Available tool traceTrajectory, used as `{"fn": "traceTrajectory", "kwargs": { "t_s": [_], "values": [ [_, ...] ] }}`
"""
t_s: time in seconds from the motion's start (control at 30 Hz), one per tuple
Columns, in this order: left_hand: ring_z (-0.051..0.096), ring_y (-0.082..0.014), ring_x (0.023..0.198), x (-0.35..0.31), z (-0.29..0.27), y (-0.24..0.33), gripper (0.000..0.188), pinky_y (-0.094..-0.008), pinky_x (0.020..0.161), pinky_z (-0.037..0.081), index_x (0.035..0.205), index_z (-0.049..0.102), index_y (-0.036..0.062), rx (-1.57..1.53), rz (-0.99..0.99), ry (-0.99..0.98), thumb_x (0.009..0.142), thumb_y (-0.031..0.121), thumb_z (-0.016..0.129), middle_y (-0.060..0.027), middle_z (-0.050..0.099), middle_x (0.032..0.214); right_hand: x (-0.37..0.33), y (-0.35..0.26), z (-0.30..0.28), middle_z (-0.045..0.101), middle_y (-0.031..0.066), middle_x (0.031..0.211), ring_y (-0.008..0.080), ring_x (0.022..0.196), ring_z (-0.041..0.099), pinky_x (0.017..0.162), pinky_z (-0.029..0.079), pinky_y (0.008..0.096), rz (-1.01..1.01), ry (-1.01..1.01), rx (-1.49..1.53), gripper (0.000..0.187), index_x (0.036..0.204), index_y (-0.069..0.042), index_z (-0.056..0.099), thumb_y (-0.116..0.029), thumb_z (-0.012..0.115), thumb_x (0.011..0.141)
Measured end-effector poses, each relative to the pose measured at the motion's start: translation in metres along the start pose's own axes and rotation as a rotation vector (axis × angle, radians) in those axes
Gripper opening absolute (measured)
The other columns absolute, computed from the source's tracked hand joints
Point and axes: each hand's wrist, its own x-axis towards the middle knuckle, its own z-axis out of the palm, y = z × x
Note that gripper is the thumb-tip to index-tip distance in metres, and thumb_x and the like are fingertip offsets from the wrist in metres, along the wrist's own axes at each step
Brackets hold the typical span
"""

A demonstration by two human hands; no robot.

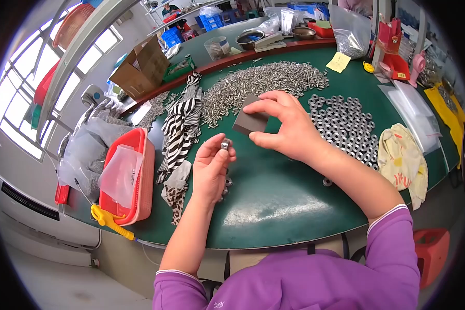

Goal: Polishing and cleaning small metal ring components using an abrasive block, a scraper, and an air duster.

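Between the fingertips of my left hand [212, 168] is a small metal ring [225, 144], held up above the green table [274, 227]. My right hand [289, 124] grips a dark grey rectangular block [250, 121], which looks like a sanding sponge, by its edges. The block is close to the ring but apart from it. A few more metal rings [225, 190] lie partly hidden behind my left wrist. To the right of my right hand, many such rings [343, 124] stand in rows. Beyond both hands spreads a heap of small metal pins [274, 77].
At left stand a red plastic basket [144, 175] and a yellow air gun [106, 219]. Striped cloth [181, 124] lies beside the basket. A cardboard box [142, 70] is at the far left. A pale yellow cloth [403, 160] and clear plastic bags [411, 113] lie at right.
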Motion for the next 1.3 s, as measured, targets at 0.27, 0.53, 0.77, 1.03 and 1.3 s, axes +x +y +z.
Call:
{"fn": "traceTrajectory", "kwargs": {
  "t_s": [0.27, 0.53, 0.77, 1.03, 1.3],
  "values": [
    [0.059, -0.0149, 0.091, -0.003, 0.000, 0.002, 0.032, -0.0271, 0.082, 0.049, 0.116, 0.053, -0.0005, 0.047, -0.102, 0.110, 0.085, 0.003, 0.058, -0.0077, 0.059, 0.106, -0.002, -0.006, 0.004, 0.051, 0.0109, 0.113, 0.0297, 0.109, 0.046, 0.094, 0.039, 0.0394, -0.017, -0.100, 0.065, 0.042, 0.103, -0.018, 0.063, -0.024, 0.072, 0.063],
    [0.061, -0.0146, 0.082, -0.001, 0.000, -0.002, 0.027, -0.0271, 0.077, 0.051, 0.106, 0.057, -0.0001, 0.141, -0.069, 0.196, 0.081, 0.006, 0.065, -0.0083, 0.063, 0.097, -0.015, -0.029, 0.012, 0.050, 0.0127, 0.112, 0.0307, 0.103, 0.049, 0.089, 0.042, 0.0397, -0.228, -0.174, 0.051, 0.043, 0.102, -0.019, 0.063, -0.023, 0.073, 0.061],
    [0.061, -0.0150, 0.086, -0.001, -0.002, -0.002, 0.030, -0.0270, 0.079, 0.051, 0.110, 0.054, -0.0020, 0.111, -0.058, 0.082, 0.082, 0.002, 0.063, -0.0105, 0.061, 0.103, -0.007, -0.010, 0.010, 0.050, 0.0132, 0.114, 0.0300, 0.108, 0.048, 0.093, 0.039, 0.0392, -0.111, -0.120, 0.063, 0.045, 0.105, -0.017, 0.063, -0.025, 0.073, 0.062],
    [0.060, -0.0162, 0.085, -0.002, 0.004, 0.001, 0.030, -0.0280, 0.077, 0.051, 0.110, 0.054, -0.0015, 0.091, -0.017, 0.049, 0.082, 0.003, 0.063, -0.0116, 0.061, 0.101, 0.003, 0.008, 0.002, 0.050, 0.0117, 0.114, 0.0293, 0.110, 0.047, 0.095, 0.039, 0.0389, 0.050, -0.054, -0.081, 0.041, 0.102, -0.016, 0.064, -0.022, 0.071, 0.063],
    [0.060, -0.0139, 0.088, 0.002, -0.005, -0.008, 0.030, -0.0276, 0.079, 0.051, 0.110, 0.056, 0.0003, 0.137, 0.012, 0.130, 0.082, 0.006, 0.064, -0.0077, 0.062, 0.101, -0.009, -0.021, 0.008, 0.049, 0.0121, 0.114, 0.0306, 0.107, 0.047, 0.094, 0.039, 0.0405, -0.105, -0.190, 0.098, 0.044, 0.104, -0.017, 0.063, -0.024, 0.073, 0.062]
  ]
}}
